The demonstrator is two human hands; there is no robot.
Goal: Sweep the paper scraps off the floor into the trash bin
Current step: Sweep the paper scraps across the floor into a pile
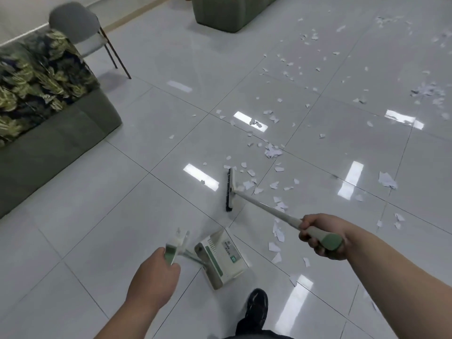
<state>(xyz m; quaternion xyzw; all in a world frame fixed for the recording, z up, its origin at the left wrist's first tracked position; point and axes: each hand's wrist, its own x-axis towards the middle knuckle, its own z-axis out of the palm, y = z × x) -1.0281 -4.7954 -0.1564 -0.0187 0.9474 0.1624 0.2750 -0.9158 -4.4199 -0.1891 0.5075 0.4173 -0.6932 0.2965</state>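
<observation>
Mostly, paper scraps [272, 151] lie ahead of the hands [152, 277] [318, 237]

We find the broom [269, 206] on the floor [110, 228] just ahead of the dustpan [221, 256], paper scraps [272, 151] strewn to its right and beyond; a sofa [49, 143] lines the left edge, a chair [78, 28] behind it.

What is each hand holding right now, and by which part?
The right hand grips the broom by the green grip at the end of its pole. The left hand holds the dustpan by the top of its handle.
</observation>
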